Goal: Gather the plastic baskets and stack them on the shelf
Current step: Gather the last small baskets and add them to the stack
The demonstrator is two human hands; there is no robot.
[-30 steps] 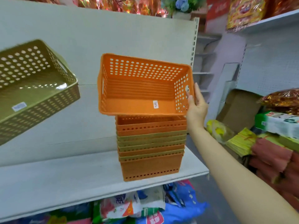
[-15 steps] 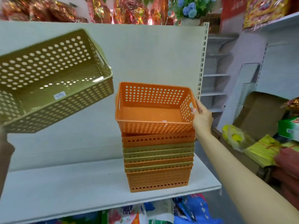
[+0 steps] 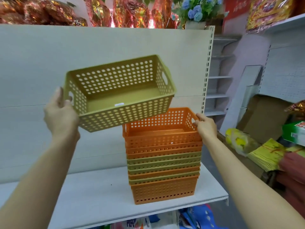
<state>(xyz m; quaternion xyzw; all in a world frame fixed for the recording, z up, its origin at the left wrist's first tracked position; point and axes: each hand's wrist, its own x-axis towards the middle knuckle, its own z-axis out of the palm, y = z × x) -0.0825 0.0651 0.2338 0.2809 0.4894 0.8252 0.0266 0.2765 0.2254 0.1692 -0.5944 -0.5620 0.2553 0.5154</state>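
White laminate forms the shelf [image 3: 92, 195], which carries the nested stack [image 3: 163, 176] of orange and green plastic baskets near its right end. The stack's base sits close to the shelf's front edge.

Risk, stack: judged from its height and that position, a sideways push from the incoming basket could shift or tip the whole column toward the edge. The right hand [image 3: 206, 128] counters this; its fingers are curled over the right rim of the top orange basket [image 3: 158, 129], by the handle cut-out, bracing it.

Risk, insertion: the green basket [image 3: 118, 95] is held in the air, up and to the left of the stack, tilted with its open side toward the camera and its right end overlapping the orange basket's back left corner in this view. Whether they touch cannot be told. If it goes down tilted, a lower corner will probably catch the orange rim and jam rather than nest. Levelling and centring first should avoid that.

Risk, grip: the left hand [image 3: 61, 116] clamps only the basket's left end, thumb up against the end wall near the handle slot, the other fingers hidden beneath. The body of the basket extends wholly to the right of that grip, unsupported, so it may droop or twist.
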